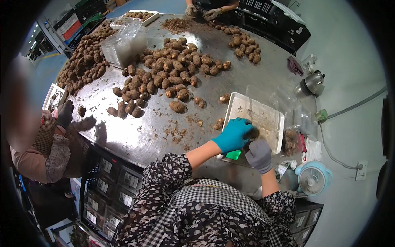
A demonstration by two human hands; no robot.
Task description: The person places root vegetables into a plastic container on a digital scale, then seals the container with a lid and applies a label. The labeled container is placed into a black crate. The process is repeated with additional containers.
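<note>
My left hand, in a teal glove, is over the near edge of a white plastic tray, its fingers curled on a brown taro corm. My right hand, in a grey glove, is bent just beside it at the tray's near right part; whether it holds anything is hidden. A green-lit display shows below my left wrist, at the tray's near edge. Two taro corms lie just left of the tray, and a large pile of taro corms spreads over the metal table.
Clear plastic boxes stand stacked behind the pile. More clear containers, a small blue fan and a steel kettle are at the right. Co-workers' gloved hands are at the left edge and far side. Black crates stand below the table.
</note>
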